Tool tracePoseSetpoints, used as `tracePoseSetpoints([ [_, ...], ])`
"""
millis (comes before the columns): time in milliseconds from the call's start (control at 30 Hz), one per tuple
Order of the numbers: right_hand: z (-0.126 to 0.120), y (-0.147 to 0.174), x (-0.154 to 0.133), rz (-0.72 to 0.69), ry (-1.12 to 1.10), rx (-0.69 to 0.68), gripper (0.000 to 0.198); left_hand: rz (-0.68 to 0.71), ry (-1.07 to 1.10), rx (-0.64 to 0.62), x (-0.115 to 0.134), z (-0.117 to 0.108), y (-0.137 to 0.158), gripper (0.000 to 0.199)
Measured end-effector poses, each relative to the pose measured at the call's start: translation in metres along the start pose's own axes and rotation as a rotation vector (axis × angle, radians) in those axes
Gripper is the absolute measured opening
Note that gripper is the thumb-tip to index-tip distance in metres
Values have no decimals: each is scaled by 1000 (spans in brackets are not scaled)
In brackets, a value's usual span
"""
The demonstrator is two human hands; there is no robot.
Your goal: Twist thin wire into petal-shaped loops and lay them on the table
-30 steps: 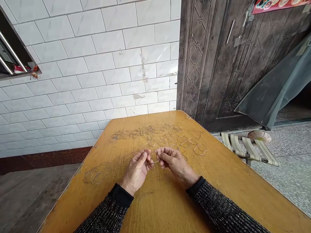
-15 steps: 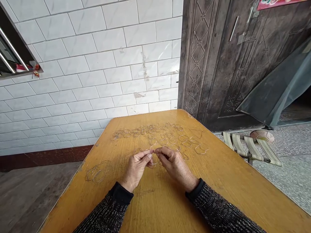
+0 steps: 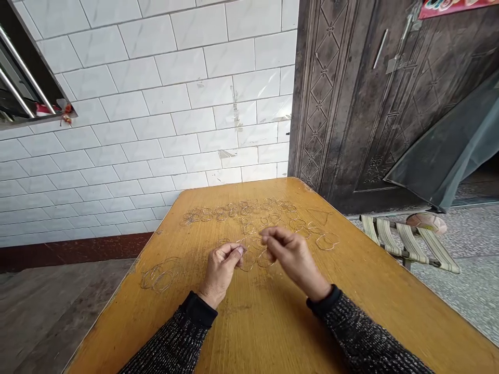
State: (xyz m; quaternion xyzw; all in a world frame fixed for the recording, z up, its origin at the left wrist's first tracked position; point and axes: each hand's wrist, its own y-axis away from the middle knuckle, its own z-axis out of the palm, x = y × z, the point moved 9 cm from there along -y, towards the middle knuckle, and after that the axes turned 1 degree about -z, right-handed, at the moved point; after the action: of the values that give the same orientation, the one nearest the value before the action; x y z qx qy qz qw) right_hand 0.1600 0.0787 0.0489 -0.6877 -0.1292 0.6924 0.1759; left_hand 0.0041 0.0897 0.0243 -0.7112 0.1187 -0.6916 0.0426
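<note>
My left hand (image 3: 221,270) pinches a thin wire (image 3: 249,240) between thumb and forefinger above the table. Off to its right, my right hand (image 3: 290,254) has thumb and forefinger drawn together. Whether a wire end is between them I cannot make out; the fingertips are slightly blurred. Thin loops hang or lie between the two hands, and I cannot tell which belong to the held wire. Several wire loops shaped like petals (image 3: 245,208) lie in rows beyond the hands. A loose bundle of wire rings (image 3: 159,276) rests left of my left hand.
The yellow wooden table (image 3: 249,332) stretches away to a white tiled wall (image 3: 175,104). On the right are a dark carved door (image 3: 362,104), a grey curtain (image 3: 444,150), a folding stool with striped straps (image 3: 413,241) and a ball (image 3: 427,223). A barred window (image 3: 23,78) is at upper left.
My right hand has moved right, away from my left hand; the fingertips were nearly touching before. My left hand keeps its pinch on the wire. The view has shifted slightly.
</note>
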Motion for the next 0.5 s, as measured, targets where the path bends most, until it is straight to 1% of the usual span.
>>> tracePoseSetpoints([
  [67,-22,-6,3,54,-167,146,17,-98,174,-14,-9,3,0,17],
  [100,-28,-8,6,85,-211,177,18,-141,252,-22,-13,5,1,16],
  [133,-29,-10,10,116,-227,174,20,-177,319,-30,-15,7,2,16],
  [200,-19,-11,14,161,-200,69,22,-228,412,-43,-18,10,3,15],
  [300,7,-4,13,165,-146,-116,26,-268,461,-92,-20,16,5,14],
  [400,20,4,7,143,-121,-183,24,-287,439,-169,-21,22,7,14],
  [500,24,8,0,126,-116,-237,24,-290,420,-242,-22,27,10,14],
])
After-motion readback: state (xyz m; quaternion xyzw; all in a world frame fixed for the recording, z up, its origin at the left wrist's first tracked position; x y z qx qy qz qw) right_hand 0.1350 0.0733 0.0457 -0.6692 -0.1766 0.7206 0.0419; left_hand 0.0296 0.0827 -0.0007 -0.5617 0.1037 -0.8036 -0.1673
